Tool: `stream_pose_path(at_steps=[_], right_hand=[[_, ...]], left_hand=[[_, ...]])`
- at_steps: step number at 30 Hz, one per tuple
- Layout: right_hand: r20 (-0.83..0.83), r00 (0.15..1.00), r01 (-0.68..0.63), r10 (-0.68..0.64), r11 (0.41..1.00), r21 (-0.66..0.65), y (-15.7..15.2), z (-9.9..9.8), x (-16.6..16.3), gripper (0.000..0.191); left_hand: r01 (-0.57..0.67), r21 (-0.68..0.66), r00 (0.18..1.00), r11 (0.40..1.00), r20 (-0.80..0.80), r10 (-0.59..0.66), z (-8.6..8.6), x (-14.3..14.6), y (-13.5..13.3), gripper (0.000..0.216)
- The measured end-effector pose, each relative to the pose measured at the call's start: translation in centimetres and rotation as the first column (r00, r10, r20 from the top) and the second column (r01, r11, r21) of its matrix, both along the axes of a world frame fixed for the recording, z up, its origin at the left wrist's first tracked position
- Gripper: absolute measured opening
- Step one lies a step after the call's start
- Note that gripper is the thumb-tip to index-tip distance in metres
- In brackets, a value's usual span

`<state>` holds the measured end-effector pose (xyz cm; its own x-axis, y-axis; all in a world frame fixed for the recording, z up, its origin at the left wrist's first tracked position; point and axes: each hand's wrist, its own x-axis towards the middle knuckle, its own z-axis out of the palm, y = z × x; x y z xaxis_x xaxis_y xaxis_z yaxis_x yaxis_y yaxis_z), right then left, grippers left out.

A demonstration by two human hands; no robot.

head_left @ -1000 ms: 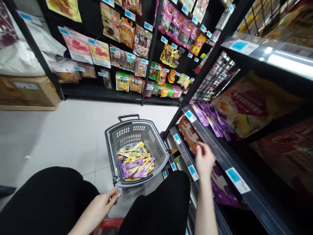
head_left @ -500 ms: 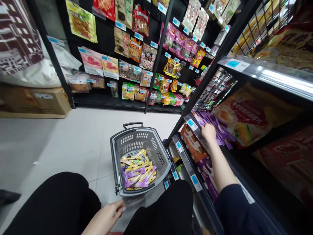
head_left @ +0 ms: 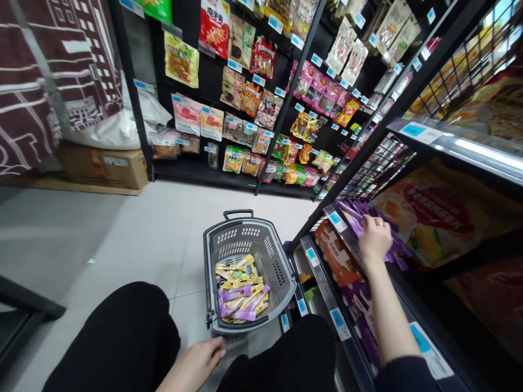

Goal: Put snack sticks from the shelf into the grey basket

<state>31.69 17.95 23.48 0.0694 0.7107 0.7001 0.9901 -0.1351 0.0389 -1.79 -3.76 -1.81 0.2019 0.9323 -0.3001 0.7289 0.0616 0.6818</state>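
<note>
On the right-hand shelf, my right hand (head_left: 375, 238) curls its fingers over slim purple snack packets (head_left: 394, 245). The fingertips are mostly hidden, and how many packets they grip cannot be made out. Down between my knees, my left hand (head_left: 204, 356) has its fingers folded together with nothing visible in them. It is just below the near end of a grey plastic shopping basket (head_left: 281, 305) on the floor. Inside the basket lies a loose pile of yellow packets (head_left: 241, 277) and several purple packets (head_left: 237, 294).
Boxes (head_left: 335, 250) stand on the shelf below the purple packets. Large bags (head_left: 425, 212) fill the shelf behind my right hand. Hanging snack bags line a black rack (head_left: 229, 177) ahead. A cardboard box (head_left: 102, 166) sits at left, and a black metal leg (head_left: 36, 305) stands lower left.
The view has shifted, so the basket and racks appear further right. My right hand has turned and lifted slightly over the purple packets. My left hand stays by the basket.
</note>
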Motion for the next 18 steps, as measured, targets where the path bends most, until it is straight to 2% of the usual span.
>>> stream_pose_path(at_steps=[1, 3, 5, 6, 7, 9, 10, 11, 12, 13, 15, 17, 18], right_hand=[[0.063, 0.995, -0.082, 0.075, 0.991, 0.106, -1.1, -0.1, 0.1, 0.031], [0.153, 0.963, -0.253, 0.221, 0.936, 0.244, -3.6, -0.9, 0.2, 0.03], [0.199, 0.91, -0.408, 0.363, 0.871, 0.274, -6.8, -2.8, -0.1, 0.028], [0.206, 0.879, -0.473, 0.431, 0.845, 0.25, -8.5, -4.2, -0.4, 0.027], [0.193, 0.847, -0.529, 0.495, 0.825, 0.202, -10.2, -5.8, -0.8, 0.026], [0.104, 0.784, -0.618, 0.612, 0.784, 0.053, -13.4, -9.2, -1.9, 0.023], [0.038, 0.75, -0.66, 0.66, 0.751, -0.033, -14.8, -10.8, -2.6, 0.021], [-0.027, 0.71, -0.702, 0.703, 0.705, -0.1, -16.1, -12.4, -3.3, 0.02], [-0.08, 0.66, -0.75, 0.747, 0.648, -0.135, -17.1, -13.8, -4.0, 0.02], [-0.122, 0.6, -0.799, 0.79, 0.586, -0.138, -17.9, -15.0, -4.7, 0.022], [-0.19, 0.489, -0.871, 0.851, 0.487, -0.058, -18.8, -17.0, -6.1, 0.03], [-0.287, 0.423, -0.888, 0.859, 0.456, 0.058, -19.3, -18.4, -7.4, 0.037], [-0.36, 0.408, -0.877, 0.839, 0.47, 0.1, -19.5, -18.9, -8.1, 0.038]], left_hand=[[-0.011, 0.01, 1.0, 1.0, 0.017, 0.011, 0.0, 0.0, -0.1, 0.026], [-0.044, 0.012, 0.993, 0.999, 0.114, 0.043, 0.2, 0.1, -0.1, 0.028], [-0.116, -0.051, 0.942, 0.992, 0.31, 0.126, 0.6, 0.2, -0.1, 0.032], [-0.157, -0.12, 0.875, 0.98, 0.443, 0.195, 0.9, 0.3, -0.1, 0.038], [-0.183, -0.213, 0.769, 0.96, 0.577, 0.274, 1.3, 0.4, -0.1, 0.048], [-0.143, -0.403, 0.437, 0.904, 0.794, 0.423, 2.2, 0.3, -0.1, 0.069], [-0.086, -0.449, 0.266, 0.889, 0.85, 0.455, 2.6, 0.2, -0.1, 0.077], [-0.045, -0.463, 0.128, 0.885, 0.876, 0.465, 3.0, 0.1, -0.1, 0.082], [-0.031, -0.461, 0.037, 0.887, 0.886, 0.462, 3.4, 0.0, -0.1, 0.085], [-0.044, -0.459, -0.008, 0.887, 0.888, 0.459, 3.6, -0.1, -0.1, 0.085], [-0.116, -0.468, 0.012, 0.876, 0.881, 0.472, 3.9, -0.1, -0.2, 0.081], [-0.214, -0.479, 0.106, 0.851, 0.855, 0.508, 3.8, 0.0, -0.2, 0.068], [-0.26, -0.478, 0.151, 0.839, 0.838, 0.524, 3.6, 0.1, -0.2, 0.06]])
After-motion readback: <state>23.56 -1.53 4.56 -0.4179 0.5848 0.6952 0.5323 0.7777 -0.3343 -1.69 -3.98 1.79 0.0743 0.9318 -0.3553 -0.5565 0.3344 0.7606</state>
